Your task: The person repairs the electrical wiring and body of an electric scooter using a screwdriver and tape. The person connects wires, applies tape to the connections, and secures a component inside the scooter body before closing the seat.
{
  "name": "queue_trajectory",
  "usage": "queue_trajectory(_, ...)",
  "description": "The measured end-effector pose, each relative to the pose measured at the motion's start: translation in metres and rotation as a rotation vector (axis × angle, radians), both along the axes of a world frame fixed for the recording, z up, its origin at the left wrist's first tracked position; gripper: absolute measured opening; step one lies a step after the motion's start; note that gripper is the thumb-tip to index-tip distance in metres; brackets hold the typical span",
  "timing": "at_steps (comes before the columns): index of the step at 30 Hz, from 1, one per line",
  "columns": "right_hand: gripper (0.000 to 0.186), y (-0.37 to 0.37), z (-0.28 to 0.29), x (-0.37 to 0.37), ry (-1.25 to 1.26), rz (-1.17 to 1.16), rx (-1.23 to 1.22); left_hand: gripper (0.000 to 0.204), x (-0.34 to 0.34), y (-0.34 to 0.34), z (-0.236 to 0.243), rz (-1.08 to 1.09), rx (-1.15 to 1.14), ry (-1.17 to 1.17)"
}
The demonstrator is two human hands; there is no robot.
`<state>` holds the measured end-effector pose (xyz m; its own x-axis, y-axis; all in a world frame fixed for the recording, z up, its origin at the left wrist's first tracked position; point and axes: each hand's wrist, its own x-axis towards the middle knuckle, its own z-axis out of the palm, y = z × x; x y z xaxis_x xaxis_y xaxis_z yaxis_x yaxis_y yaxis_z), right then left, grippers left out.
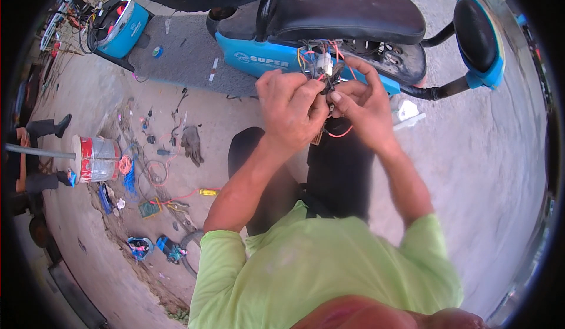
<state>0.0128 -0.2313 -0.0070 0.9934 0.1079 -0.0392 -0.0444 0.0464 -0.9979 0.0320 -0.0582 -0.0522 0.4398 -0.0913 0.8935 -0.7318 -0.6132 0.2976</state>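
Both my hands meet over a bundle of thin wires beside a blue electric scooter (250,55). My left hand (292,107) has its fingers bent together on dark wires (331,83) at the bundle. Thumb and fingers of my right hand (366,104) pinch a dark wire from the other side. A white plug connector (324,62) sits just above my fingertips, with red, yellow and other coloured wires around it. Below the hands a red wire (340,135) loops down, and a small brownish piece hangs partly hidden under my left hand.
The scooter's black seat (353,12) and open rear frame lie just beyond. Left on the ground are a dark glove (192,145), a yellow-handled tool (208,192), a green meter (150,208), loose wires and a red-white bucket (97,159). Another person's legs (44,128) show at far left.
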Motion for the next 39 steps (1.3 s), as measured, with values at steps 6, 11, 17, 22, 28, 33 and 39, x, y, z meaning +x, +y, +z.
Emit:
queue_trajectory(6, 0.026, -0.012, -0.013, 0.000, 0.025, -0.008, -0.003, 0.031, -0.012, -0.007, 0.015, -0.023, -0.009, 0.121)
queue_trajectory(11, 0.021, 0.010, 0.000, 0.017, -0.032, 0.138, -0.125, 0.027, -0.010, 0.019, 0.020, 0.062, 0.026, 0.176)
queue_trajectory(17, 0.014, -0.013, -0.006, 0.014, -0.033, 0.165, -0.045, 0.031, -0.019, 0.005, 0.017, -0.008, -0.067, 0.163)
queue_trajectory(22, 0.013, -0.002, -0.004, 0.021, 0.003, 0.259, -0.087, 0.030, -0.034, 0.018, 0.016, 0.022, -0.098, 0.183)
queue_trajectory(28, 0.012, -0.003, -0.002, 0.018, 0.016, 0.223, -0.047, 0.027, -0.037, 0.009, 0.018, 0.041, -0.137, 0.180)
queue_trajectory(33, 0.012, -0.009, 0.000, 0.021, -0.045, 0.220, -0.082, 0.023, -0.025, 0.007, 0.032, 0.025, -0.148, 0.116)
queue_trajectory(39, 0.013, -0.008, 0.003, 0.024, -0.046, 0.235, -0.121, 0.015, -0.031, 0.016, 0.055, 0.044, 0.030, 0.165)
